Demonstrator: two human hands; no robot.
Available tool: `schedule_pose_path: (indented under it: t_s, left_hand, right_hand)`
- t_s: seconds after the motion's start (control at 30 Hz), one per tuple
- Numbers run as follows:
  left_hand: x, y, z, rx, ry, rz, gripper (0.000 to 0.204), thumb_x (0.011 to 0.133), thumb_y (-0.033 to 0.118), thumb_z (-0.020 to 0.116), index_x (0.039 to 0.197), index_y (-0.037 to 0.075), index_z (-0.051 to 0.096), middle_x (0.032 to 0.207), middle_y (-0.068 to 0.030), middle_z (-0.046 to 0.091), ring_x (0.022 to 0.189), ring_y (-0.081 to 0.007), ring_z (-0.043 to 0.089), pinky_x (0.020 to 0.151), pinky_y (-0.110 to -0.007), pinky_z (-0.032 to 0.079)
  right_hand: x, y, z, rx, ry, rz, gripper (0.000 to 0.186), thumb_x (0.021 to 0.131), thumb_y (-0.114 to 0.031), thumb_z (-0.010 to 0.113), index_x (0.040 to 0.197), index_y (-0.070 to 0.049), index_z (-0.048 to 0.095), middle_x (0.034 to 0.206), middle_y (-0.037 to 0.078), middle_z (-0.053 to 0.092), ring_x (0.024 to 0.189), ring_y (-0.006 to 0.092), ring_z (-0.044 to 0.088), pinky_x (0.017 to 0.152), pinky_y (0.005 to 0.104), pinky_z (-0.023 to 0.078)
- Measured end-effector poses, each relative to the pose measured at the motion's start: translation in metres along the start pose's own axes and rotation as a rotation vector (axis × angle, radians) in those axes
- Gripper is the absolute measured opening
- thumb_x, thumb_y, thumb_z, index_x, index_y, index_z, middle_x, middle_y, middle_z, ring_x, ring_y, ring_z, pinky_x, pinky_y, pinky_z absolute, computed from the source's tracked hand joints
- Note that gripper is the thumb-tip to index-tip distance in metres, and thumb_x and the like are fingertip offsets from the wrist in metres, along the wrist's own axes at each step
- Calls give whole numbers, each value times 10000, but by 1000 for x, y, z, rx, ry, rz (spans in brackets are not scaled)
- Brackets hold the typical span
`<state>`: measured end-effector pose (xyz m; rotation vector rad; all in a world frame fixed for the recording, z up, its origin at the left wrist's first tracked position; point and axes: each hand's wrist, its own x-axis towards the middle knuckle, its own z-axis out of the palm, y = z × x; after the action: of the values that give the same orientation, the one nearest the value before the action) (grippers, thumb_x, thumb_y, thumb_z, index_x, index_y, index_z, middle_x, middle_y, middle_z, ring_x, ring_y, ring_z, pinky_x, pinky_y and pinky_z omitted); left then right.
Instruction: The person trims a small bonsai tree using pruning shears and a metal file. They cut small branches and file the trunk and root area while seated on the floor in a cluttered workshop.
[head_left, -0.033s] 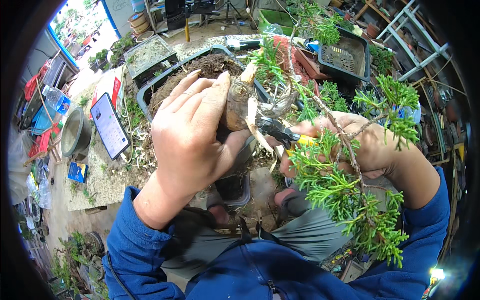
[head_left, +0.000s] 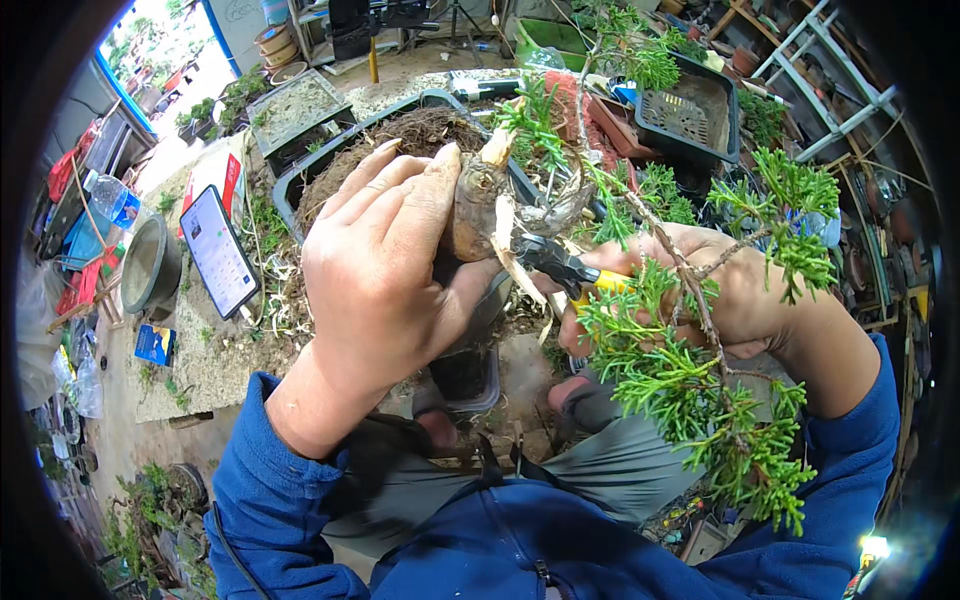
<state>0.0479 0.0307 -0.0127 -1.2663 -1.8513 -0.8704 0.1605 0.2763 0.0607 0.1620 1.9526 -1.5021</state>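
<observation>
My left hand [head_left: 375,270] is closed round the thick, gnarled trunk [head_left: 472,210] of a small juniper, its fingers along the left side. My right hand [head_left: 745,285] grips pliers [head_left: 560,265] with dark jaws and yellow handles. Their jaws meet a pale splintered strip of wood [head_left: 512,262] hanging from the trunk; whether they bite on it I cannot tell. A pale stub [head_left: 497,147] stands at the trunk's top. The leafy juniper branch [head_left: 690,280] arches over my right hand and hides part of its fingers. Behind the trunk, a dark rectangular pot [head_left: 287,200] holds soil and roots.
A phone [head_left: 220,250] leans at the left, beside a round grey pot [head_left: 152,265] and a small blue box [head_left: 155,344]. A black plastic tray [head_left: 735,135] stands at the back right, near a metal ladder [head_left: 830,75]. A plastic container [head_left: 485,395] sits below my hands.
</observation>
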Motion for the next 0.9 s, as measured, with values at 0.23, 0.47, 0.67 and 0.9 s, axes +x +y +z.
schedule_pose_path:
  t_s: [0.23,0.47,0.67,0.9]
  left_hand:
    - [-3,9,-2,44,-35,37,682,624,171,828,1233,-80,655,1002,-187,722,1012,-372,711,1005,-502,544]
    - [-2,23,12,72,26,112,561,649,82,740,1165,-124,664,925,-180,700,918,-337,708,963,-503,570]
    - [-6,31,13,122,6,142,585,596,37,770,1158,-103,684,954,-193,720,966,-373,725,968,-507,573]
    - [-8,39,20,142,35,171,428,694,12,690,1090,-151,683,908,-231,706,901,-375,716,924,-507,584]
  right_hand:
    - [-7,1,3,483,73,164,279,1006,-146,659,1228,22,679,1127,94,719,1025,186,705,890,329,585]
    - [-5,3,-2,94,152,147,159,976,-170,747,1041,-24,747,935,0,726,867,90,683,783,284,577]
    - [-18,13,6,167,34,-58,269,955,-102,738,1199,7,711,1133,51,737,1017,102,660,896,284,544]
    - [-18,23,21,61,159,-41,208,934,-12,631,1127,43,684,1003,58,705,890,133,672,782,294,551]
